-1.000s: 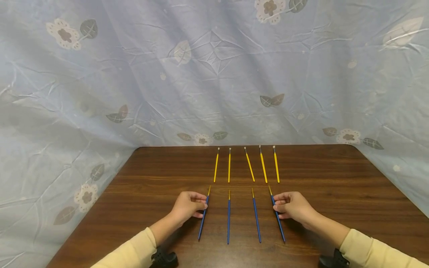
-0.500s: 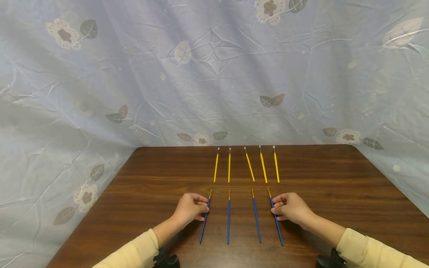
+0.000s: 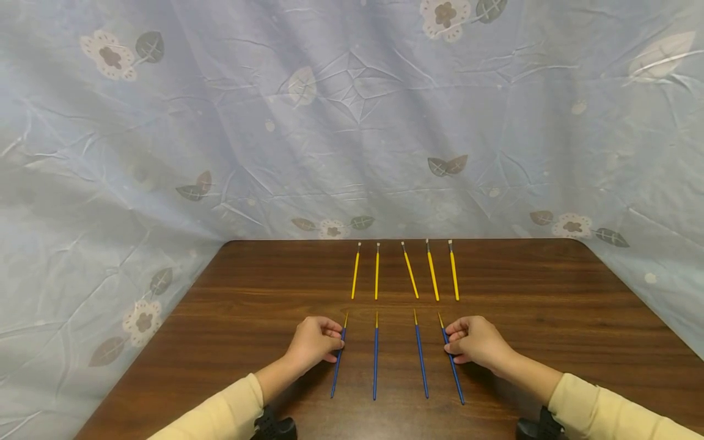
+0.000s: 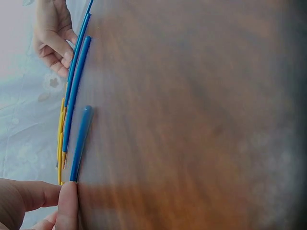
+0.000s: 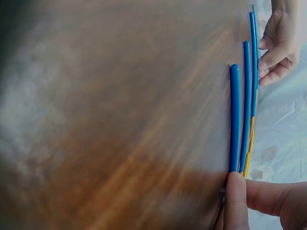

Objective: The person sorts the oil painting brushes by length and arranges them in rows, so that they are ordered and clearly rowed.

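My left hand (image 3: 313, 341) pinches the leftmost blue paintbrush (image 3: 336, 374) between thumb and fingers near the middle of its handle. On the other side, my right hand (image 3: 477, 341) pinches the rightmost blue paintbrush (image 3: 456, 377) the same way. Both brushes point their yellow tips away from me and lean slightly inward. Between them lie two more blue paintbrushes, one left of centre (image 3: 376, 366) and one right of centre (image 3: 421, 366). In the left wrist view, the held brush's rounded handle end (image 4: 87, 112) sticks out past the thumb; the right wrist view shows the other held handle (image 5: 234, 115).
Behind the blue row, several yellow paintbrushes with pale flat bristles, such as the far left one (image 3: 355, 275) and the far right one (image 3: 454, 275), lie near the back edge of the brown wooden table (image 3: 264, 275). A floral grey-blue cloth (image 3: 352, 153) hangs behind and beside the table.
Both hands have shifted slightly inward and a little towards me, bringing the two outer blue paintbrushes closer to the middle pair. In the last half second they have moved very little.
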Action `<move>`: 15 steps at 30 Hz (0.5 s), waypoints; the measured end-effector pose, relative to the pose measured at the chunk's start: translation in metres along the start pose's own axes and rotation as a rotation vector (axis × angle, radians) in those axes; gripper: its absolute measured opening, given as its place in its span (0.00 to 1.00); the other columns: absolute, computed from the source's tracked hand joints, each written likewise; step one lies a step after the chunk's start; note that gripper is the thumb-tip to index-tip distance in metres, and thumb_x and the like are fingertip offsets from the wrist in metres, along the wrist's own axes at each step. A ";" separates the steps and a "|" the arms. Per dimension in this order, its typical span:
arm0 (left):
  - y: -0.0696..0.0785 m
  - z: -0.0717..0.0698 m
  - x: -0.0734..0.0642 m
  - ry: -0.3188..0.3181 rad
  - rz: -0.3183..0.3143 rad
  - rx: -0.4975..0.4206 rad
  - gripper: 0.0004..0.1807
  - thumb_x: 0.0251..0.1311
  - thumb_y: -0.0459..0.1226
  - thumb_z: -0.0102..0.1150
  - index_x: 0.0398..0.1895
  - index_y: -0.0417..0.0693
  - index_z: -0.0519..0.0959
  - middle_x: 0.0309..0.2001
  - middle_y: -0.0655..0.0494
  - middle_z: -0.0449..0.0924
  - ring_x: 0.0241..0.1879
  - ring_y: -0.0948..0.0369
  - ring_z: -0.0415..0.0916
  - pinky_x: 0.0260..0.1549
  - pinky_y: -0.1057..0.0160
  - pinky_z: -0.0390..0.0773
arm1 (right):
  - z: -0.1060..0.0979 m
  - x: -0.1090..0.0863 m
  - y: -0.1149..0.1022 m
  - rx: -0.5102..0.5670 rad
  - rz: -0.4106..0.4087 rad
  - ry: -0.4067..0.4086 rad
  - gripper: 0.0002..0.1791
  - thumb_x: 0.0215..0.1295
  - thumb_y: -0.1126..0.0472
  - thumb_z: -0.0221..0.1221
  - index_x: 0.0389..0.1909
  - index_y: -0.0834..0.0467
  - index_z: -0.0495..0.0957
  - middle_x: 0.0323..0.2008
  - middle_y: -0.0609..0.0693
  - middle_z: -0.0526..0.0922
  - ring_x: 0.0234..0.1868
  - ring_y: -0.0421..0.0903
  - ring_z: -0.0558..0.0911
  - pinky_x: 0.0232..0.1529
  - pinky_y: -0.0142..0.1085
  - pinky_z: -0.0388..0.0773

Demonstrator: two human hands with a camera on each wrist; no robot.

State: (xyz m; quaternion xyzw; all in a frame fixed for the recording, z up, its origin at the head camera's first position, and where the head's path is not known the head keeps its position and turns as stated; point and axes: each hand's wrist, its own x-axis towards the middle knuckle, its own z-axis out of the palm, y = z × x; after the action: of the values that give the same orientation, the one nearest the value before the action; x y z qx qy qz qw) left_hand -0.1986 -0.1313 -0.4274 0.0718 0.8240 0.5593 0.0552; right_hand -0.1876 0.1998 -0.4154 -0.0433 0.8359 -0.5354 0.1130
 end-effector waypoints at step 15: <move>0.004 0.001 -0.002 -0.001 0.014 0.012 0.11 0.50 0.21 0.64 0.38 0.26 0.79 0.30 0.47 0.79 0.25 0.58 0.80 0.21 0.60 0.84 | 0.001 0.001 0.000 0.031 0.027 0.019 0.17 0.56 0.77 0.63 0.45 0.77 0.72 0.32 0.58 0.74 0.30 0.48 0.80 0.30 0.38 0.85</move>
State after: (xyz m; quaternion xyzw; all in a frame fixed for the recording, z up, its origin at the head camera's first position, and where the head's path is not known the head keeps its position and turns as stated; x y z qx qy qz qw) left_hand -0.1961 -0.1291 -0.4241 0.0780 0.8268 0.5547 0.0514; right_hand -0.1886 0.1991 -0.4162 -0.0251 0.8291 -0.5470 0.1131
